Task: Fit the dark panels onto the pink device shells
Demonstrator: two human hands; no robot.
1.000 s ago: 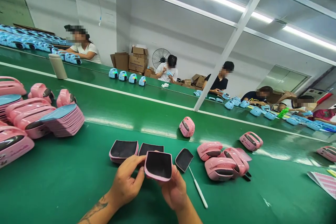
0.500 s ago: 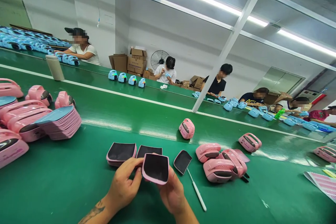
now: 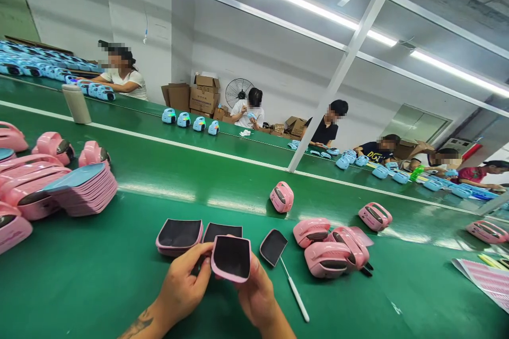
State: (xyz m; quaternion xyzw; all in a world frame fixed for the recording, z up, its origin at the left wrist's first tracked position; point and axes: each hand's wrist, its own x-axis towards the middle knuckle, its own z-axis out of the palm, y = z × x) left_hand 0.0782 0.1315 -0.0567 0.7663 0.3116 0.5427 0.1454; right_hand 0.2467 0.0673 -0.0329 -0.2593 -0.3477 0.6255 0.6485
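Observation:
Both hands hold a small curved pink panel [image 3: 231,258] with a black inner face, raised a little above the green table. My left hand [image 3: 185,280] pinches its left edge between thumb and index finger. My right hand [image 3: 258,291] grips the right side from below, its fingers partly hidden behind the panel. Just beyond my left hand lies a stack of similar panels [image 3: 178,234], with another black-faced panel [image 3: 222,230] partly covered beside it. Right of my right hand, one more panel [image 3: 273,247] rests near a thin tool with a white handle [image 3: 297,296].
Pink handled cases [image 3: 332,259] cluster at the right, near a printed sheet [image 3: 483,280]. A tall stack of pink-and-blue panels [image 3: 85,190] and more pink cases stand left. A cream bottle [image 3: 76,103] stands farther back. Several people work across the table among blue cases [image 3: 183,119].
The whole view has shifted slightly, moving nearby things a little left in the picture. Both hands keep the same hold on the panel.

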